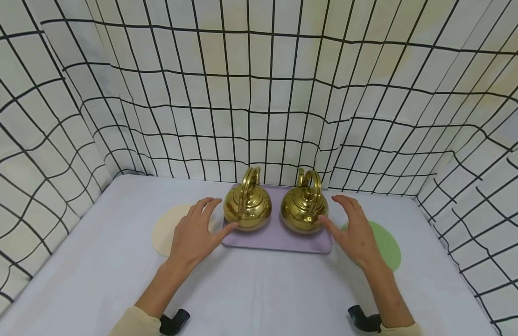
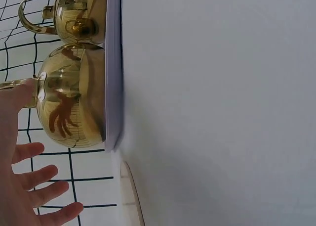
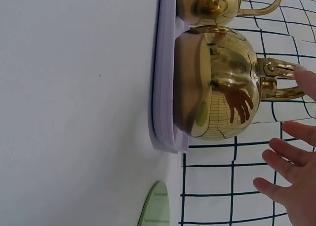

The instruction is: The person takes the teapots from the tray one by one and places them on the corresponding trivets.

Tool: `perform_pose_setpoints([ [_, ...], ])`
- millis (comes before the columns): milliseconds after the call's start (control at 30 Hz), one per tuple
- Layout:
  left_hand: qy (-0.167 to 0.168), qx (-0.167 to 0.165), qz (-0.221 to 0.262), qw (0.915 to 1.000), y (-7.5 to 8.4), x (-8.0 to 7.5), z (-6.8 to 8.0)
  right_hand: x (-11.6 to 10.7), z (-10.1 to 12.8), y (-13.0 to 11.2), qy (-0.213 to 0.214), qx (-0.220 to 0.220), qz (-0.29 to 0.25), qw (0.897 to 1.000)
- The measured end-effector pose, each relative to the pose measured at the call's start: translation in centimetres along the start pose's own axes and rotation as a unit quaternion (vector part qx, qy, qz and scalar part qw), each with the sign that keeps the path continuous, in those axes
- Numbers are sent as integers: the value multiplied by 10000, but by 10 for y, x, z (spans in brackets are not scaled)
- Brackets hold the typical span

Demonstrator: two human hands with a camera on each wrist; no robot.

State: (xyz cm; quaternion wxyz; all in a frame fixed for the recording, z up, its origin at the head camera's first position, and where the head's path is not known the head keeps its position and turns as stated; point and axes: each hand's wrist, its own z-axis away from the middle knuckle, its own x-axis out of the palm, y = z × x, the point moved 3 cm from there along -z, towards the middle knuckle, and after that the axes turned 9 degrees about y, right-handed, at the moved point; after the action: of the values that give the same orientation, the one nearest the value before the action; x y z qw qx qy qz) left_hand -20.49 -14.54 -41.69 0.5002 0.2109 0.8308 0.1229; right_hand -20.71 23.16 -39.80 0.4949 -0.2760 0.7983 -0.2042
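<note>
Both forearms reach forward, cream sleeves at the elbows. The left hand (image 1: 194,232) is spread, palm down, fingers straight, thumb pointing inward. The right hand (image 1: 354,231) mirrors it, fingers splayed and relaxed, holding nothing.

Looks like a staged recording booth or lab setup, not a home. Plain white table (image 1: 259,289) boxed in on three sides by hung white cloth with a black grid (image 1: 259,93), creased and sagging. Props laid out symmetrically: lilac tray (image 1: 280,242) with two identical brass kettles (image 1: 247,205), flanked by cream mat (image 1: 164,231) and green mat (image 1: 387,242). Camera mounts strapped at both wrists.
</note>
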Motion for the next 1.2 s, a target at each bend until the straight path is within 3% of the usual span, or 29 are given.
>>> perform_pose_setpoints([
  [400,-407,-715,488,9954,-8,3,9,1,-3,-9,455,-81,-764,9960],
  [900,-1004,-851,560,9897,-9,8,11,1,-3,-13,642,63,-1141,9914],
  [1200,-1053,-741,474,9905,-10,11,11,1,-4,-13,640,229,-1481,9866],
])
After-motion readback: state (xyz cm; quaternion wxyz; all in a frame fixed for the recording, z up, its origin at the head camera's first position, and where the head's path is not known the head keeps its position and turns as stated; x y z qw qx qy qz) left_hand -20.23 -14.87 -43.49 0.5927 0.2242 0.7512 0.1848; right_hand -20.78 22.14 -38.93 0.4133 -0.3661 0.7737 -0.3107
